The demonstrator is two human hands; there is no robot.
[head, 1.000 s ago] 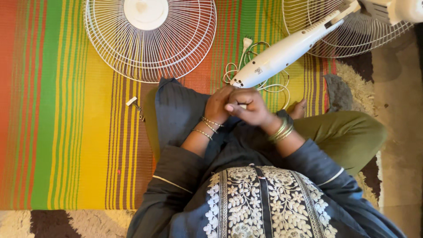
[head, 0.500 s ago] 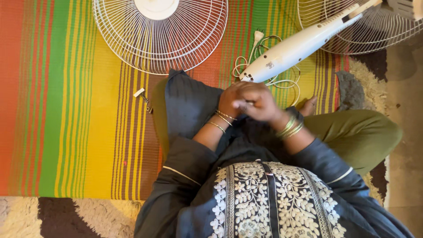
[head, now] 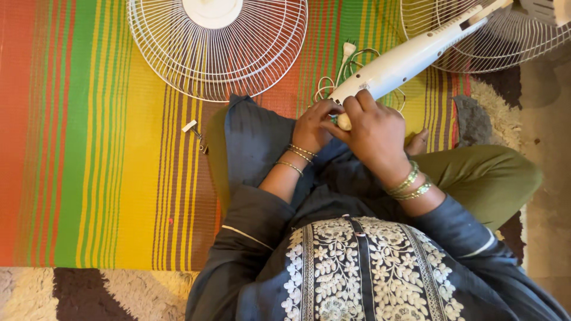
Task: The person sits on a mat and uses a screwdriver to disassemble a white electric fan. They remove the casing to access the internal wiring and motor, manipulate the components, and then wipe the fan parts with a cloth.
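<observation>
Sitting on a striped mat (head: 89, 148), the person has both hands at the near end of a white fan pole (head: 410, 56), which slants from the lap up toward the far right. The right hand (head: 372, 134) is clasped over that end, fingers curled round it, with what looks like a small pale piece pinched beneath. The left hand (head: 312, 125) presses against the same end from the other side, its fingertips bent onto the pole; whether it pinches anything small there cannot be told. Judging by how things lie, the fan is well apart in pieces and the work at the pole's end is not finished: one round wire guard (head: 217, 44) lies flat on the mat to the left of the pole, and a second wire guard (head: 476, 35) lies under and behind the pole's far end. A white power cord (head: 351, 71) with its plug is coiled just beside the pole's near end, close enough to snag the hands. To the left of the pole, past the person's blue-clad knee, a small white clip and dark screws (head: 196, 134) rest loose on the mat. A shaggy rug (head: 119, 294) borders the mat on the person's side of the pole.
</observation>
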